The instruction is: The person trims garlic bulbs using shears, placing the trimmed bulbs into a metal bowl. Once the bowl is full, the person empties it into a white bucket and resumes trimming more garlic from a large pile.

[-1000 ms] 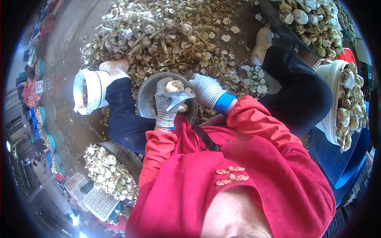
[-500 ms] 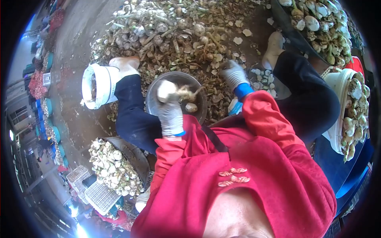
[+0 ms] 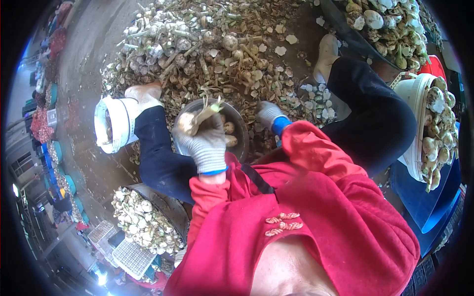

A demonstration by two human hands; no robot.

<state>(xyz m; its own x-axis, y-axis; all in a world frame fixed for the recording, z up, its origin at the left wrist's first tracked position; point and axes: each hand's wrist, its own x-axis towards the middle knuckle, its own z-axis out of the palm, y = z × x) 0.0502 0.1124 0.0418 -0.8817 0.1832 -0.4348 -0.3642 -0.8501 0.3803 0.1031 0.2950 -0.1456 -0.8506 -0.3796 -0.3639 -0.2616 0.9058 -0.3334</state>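
My left hand (image 3: pixel 205 144), in a striped knit glove with a blue cuff, is closed around a garlic bulb (image 3: pixel 186 123) whose cut stalk points up and right. It is held over a round metal bowl (image 3: pixel 242 150) between my legs. Inside the bowl lie several garlic bulbs (image 3: pixel 230 141). To the right of the bowl, my right hand (image 3: pixel 270 114), gloved the same way, has its fingers curled in. What it grips, if anything, cannot be made out. Trimmings and peel (image 3: pixel 256 74) cover the floor just beyond it.
A large heap of garlic (image 3: pixel 182 47) lies ahead. A white bucket (image 3: pixel 129 121) stands by my left foot. On the right stands a white bucket (image 3: pixel 412 130) full of garlic, with more garlic (image 3: pixel 390 24) beyond. Another garlic pile (image 3: pixel 145 217) and plastic crates (image 3: pixel 132 257) are at left.
My left hand has turned the garlic bulb, so its stalk now points up rather than right. My right hand has come closer to the bowl. The whole view has shifted slightly.
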